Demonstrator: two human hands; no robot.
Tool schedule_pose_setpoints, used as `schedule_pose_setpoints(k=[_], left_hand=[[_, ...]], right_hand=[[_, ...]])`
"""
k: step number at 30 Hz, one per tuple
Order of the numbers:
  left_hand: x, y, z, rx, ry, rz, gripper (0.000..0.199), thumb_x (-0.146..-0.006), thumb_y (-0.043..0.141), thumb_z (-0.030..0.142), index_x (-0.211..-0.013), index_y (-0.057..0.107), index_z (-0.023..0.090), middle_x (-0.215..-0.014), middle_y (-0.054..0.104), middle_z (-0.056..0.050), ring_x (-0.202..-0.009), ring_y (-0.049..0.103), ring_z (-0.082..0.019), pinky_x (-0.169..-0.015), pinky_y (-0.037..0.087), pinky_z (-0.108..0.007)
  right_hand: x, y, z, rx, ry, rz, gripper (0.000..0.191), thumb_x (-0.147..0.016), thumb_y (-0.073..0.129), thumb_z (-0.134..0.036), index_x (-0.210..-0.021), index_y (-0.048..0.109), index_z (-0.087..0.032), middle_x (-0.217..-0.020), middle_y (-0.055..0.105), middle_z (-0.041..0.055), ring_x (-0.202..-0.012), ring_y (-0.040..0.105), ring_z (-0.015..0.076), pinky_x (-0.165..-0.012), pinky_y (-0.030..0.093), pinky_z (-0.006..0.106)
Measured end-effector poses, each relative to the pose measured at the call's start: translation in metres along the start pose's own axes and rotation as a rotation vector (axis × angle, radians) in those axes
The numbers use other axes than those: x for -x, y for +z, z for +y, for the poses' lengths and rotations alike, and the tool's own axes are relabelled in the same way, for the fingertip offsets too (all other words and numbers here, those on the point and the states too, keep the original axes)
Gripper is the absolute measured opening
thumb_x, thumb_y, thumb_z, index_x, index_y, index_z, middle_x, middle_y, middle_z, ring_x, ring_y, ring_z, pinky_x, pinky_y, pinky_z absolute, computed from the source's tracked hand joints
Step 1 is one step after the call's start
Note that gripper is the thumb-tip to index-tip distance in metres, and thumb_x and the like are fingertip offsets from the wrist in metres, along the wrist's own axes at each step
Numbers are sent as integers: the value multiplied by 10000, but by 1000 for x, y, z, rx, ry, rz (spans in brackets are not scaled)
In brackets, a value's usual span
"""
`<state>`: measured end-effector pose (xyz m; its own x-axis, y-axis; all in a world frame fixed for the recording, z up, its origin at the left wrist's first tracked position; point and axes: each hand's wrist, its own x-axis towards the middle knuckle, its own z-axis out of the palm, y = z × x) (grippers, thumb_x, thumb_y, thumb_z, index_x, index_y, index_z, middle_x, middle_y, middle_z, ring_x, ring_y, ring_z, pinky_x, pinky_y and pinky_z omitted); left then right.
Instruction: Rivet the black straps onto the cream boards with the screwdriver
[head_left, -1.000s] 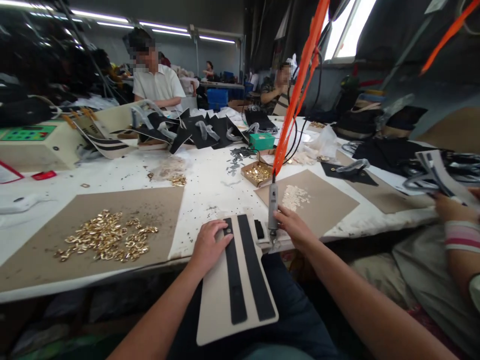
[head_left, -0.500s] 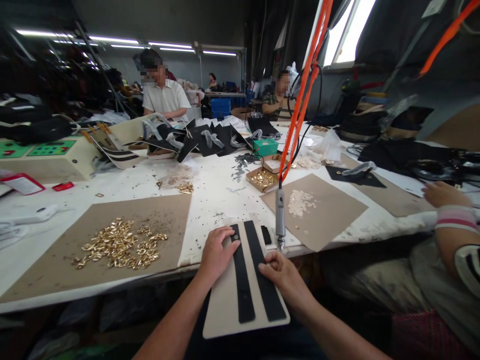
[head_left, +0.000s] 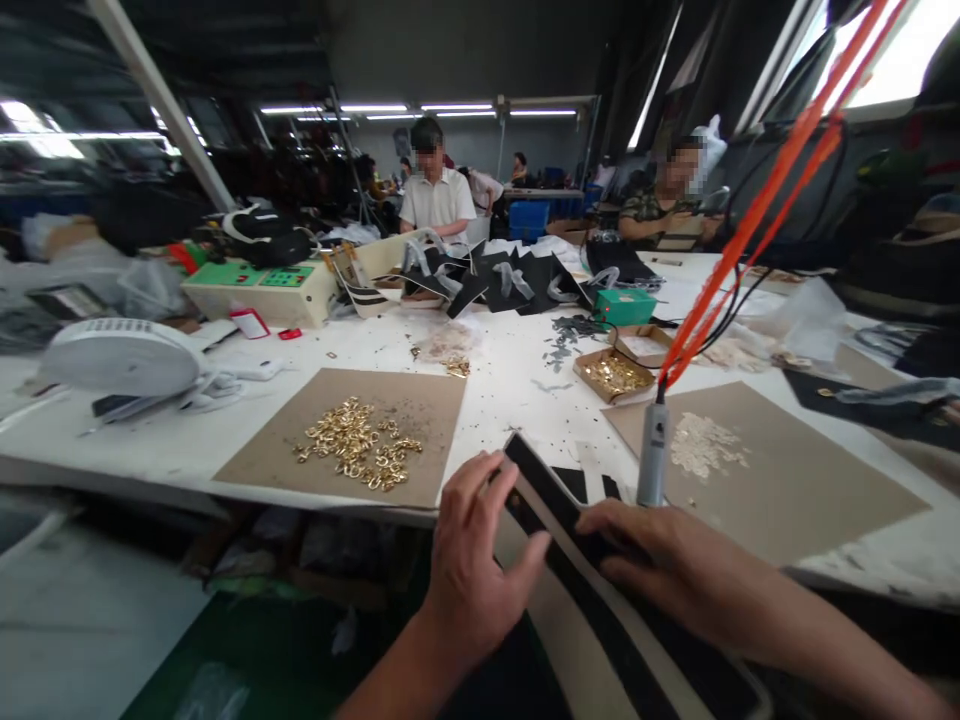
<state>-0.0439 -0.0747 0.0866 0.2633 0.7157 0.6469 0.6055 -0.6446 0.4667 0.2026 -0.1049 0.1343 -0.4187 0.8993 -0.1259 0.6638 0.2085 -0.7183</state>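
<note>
Since the earlier frame, the flat beige panel with long black strips (head_left: pixel 559 620) has turned, its far end now leaning toward the left hand (head_left: pixel 476 570), and the right hand (head_left: pixel 667 555) has come farther over its face. The panel lies at the near edge of the white desk (head_left: pixel 510 385), left of the hanging grey cylindrical tool (head_left: pixel 653 455). The left grip has its fingers at the panel's far end and its thumb spread apart; whether it pinches or merely steadies cannot be told. The right grip is curled against the dark part, its closure hidden. The panel looks light, fairly stiff yet able to flex, and not fragile; the smooth face might slide under loose fingertips. Best hold: both long edges, thumbs on top, fingers beneath, without bending it or dragging at the strips.
</note>
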Motion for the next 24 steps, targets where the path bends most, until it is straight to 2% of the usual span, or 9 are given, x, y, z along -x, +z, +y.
schedule_pose_setpoints(k=[3, 5, 7, 9, 11, 13, 15, 20, 24], left_hand=[[0, -21, 19, 82, 105, -270, 858, -812, 803, 447, -1539, 375, 288, -1467, 593, -122, -1387, 516, -362, -1222, 343, -559], [3, -25, 19, 209, 32, -475, 661, -802, 823, 403, -1403, 564, 310, -1267, 733, -59, -1185, 672, -305, -1113, 467, -455], [11, -25, 11, 314, -140, -577, 355, -803, 816, 307, -1147, 729, 320, -1036, 791, 7, -956, 735, -232, -906, 539, -329], [22, -27, -2, 363, -335, -553, 130, -804, 789, 259, -931, 779, 289, -871, 778, 22, -820, 718, -197, -768, 510, -278], [34, -32, -17, 384, -555, -451, 25, -797, 766, 270, -803, 767, 246, -769, 735, 16, -744, 674, -187, -702, 473, -270], [44, -40, -31, 436, -769, -356, 107, -795, 741, 312, -760, 737, 211, -706, 683, 17, -701, 626, -180, -653, 444, -263], [49, -49, -41, 518, -902, -314, 181, -802, 718, 368, -771, 715, 190, -688, 653, 18, -686, 597, -176, -633, 430, -258], [44, -63, -50, 728, -902, -345, 219, -759, 751, 254, -973, 747, 206, -925, 733, -4, -883, 640, -220, -799, 482, -283], [43, -66, -51, 881, -952, -383, 151, -816, 730, 320, -858, 741, 175, -823, 688, 0, -790, 585, -188, -739, 455, -269]], right_hand=[[-8, -9, -30, 46, -120, -229, 213, -923, 569, -197, -1022, 708, -323, -941, 755, 1, -822, 690, 195, -713, 464, 259], [-16, -9, -45, 44, -156, -308, 205, -932, 569, -207, -995, 724, -327, -966, 768, 4, -842, 701, 202, -717, 471, 261], [-24, -10, -50, 55, -133, -308, 214, -924, 576, -200, -980, 730, -337, -944, 771, -2, -820, 701, 198, -692, 470, 260], [-32, -14, -46, 74, -79, -257, 240, -892, 616, -200, -1034, 731, -355, -905, 765, 0, -778, 691, 198, -658, 467, 260], [-40, -19, -36, 46, -32, -199, 314, -865, 668, -230, -1143, 721, -365, -941, 765, 15, -792, 689, 210, -668, 486, 264], [-51, -20, -28, -60, 11, -183, 290, -896, 664, -306, -1178, 727, -336, -988, 765, 37, -843, 696, 228, -698, 511, 273], [-65, -16, -28, -163, 20, -179, 227, -963, 593, -388, -1073, 762, -283, -955, 761, 48, -844, 692, 228, -698, 514, 276], [-107, 11, -60, -167, -201, -294, 249, -991, 590, -396, -947, 775, -236, -850, 734, 25, -786, 652, 179, -710, 475, 257], [-164, 38, -72, -373, -197, -517, 297, -946, 637, -474, -950, 771, -209, -803, 715, 22, -704, 645, 171, -626, 459, 258]])
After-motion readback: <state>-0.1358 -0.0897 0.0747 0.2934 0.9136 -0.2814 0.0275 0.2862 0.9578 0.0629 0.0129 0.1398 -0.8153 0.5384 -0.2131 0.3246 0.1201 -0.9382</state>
